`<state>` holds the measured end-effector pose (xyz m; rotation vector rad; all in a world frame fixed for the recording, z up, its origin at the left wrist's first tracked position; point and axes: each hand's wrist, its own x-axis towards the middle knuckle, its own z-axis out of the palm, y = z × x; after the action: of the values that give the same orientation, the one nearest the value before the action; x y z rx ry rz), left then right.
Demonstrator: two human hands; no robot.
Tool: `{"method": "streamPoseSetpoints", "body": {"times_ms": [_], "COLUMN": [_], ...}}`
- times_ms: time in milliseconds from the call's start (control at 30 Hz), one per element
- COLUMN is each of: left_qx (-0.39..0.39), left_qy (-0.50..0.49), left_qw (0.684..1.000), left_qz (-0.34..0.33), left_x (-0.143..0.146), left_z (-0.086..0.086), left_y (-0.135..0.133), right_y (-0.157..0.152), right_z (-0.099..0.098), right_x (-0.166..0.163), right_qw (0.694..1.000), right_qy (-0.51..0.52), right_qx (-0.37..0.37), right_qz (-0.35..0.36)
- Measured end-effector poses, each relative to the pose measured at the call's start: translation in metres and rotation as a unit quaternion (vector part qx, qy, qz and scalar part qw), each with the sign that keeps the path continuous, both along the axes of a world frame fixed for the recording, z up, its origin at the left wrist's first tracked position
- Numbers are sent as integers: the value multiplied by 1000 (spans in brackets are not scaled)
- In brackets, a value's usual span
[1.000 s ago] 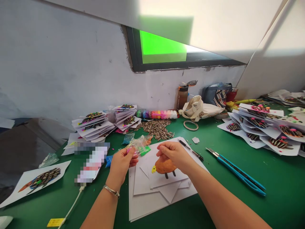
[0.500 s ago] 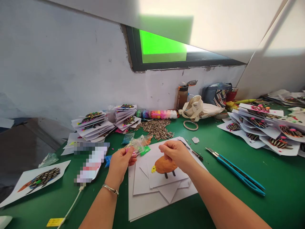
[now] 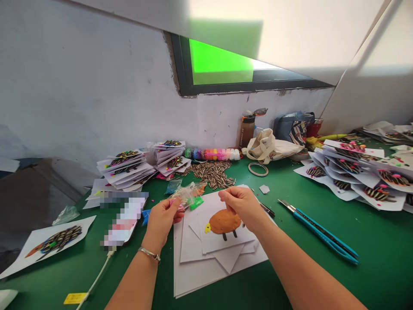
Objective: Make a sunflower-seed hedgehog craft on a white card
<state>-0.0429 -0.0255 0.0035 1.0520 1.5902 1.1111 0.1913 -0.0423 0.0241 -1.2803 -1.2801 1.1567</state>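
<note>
my left hand [image 3: 161, 224] is pinched narrow on some pink material [image 3: 177, 206], right against a clear plastic bag [image 3: 190, 193]; i cannot tell whether the pink lies loose in the fingers or behind the bag's film. i hold it off to the left, i judge, so it keeps clear of the paper animal.

my right hand [image 3: 243, 211] has thumb and forefinger drawn together; from here i cannot tell whether a small bit sits between the tips. it hangs over the orange-bodied figure [image 3: 222, 224], covering part of its right end, so both hands share the space close to the figure.

that figure, with its yellow head and two black legs, is on the top sheet of a stack of white paper [image 3: 193, 277] on the green worktop [image 3: 325, 286]. lying flat and central, it probably suits both arms equally. the seed pile [image 3: 213, 172] sits behind the stack, within reach, while the blue-handled tool [image 3: 322, 232] lies to the right, clear of my forearm.
</note>
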Motion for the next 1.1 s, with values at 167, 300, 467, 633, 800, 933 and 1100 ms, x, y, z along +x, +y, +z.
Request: {"method": "streamPoseSetpoints", "body": {"times_ms": [167,300,467,633,800,933,1100], "left_qx": [0,-7,-16,-19,-18,-18,-18], "left_qy": [-3,-3,-8,-11,-13,-12,-8], "left_qw": [1000,1000,1000,1000,1000,1000,1000], "left_qz": [-2,4,10,9,8,7,5], "left_x": [-3,-5,-5,-5,-4,-3,-2], "left_z": [-3,-7,-10,-10,-9,-7,-6], "left_y": [3,6,8,7,6,7,7], "right_y": [1,3,0,-1,-2,-3,-3], "right_z": [1,1,3,0,-2,-4,-4], "right_x": [5,8,6,-1,-3,-5,-7], "right_qw": [999,999,999,999,995,997,998], "right_qy": [35,31,-37,-7,-85,-62,-49], "right_qx": [6,3,-3,-11,-12,-3,-4], "right_qz": [8,13,12,48,41,39,47]}}
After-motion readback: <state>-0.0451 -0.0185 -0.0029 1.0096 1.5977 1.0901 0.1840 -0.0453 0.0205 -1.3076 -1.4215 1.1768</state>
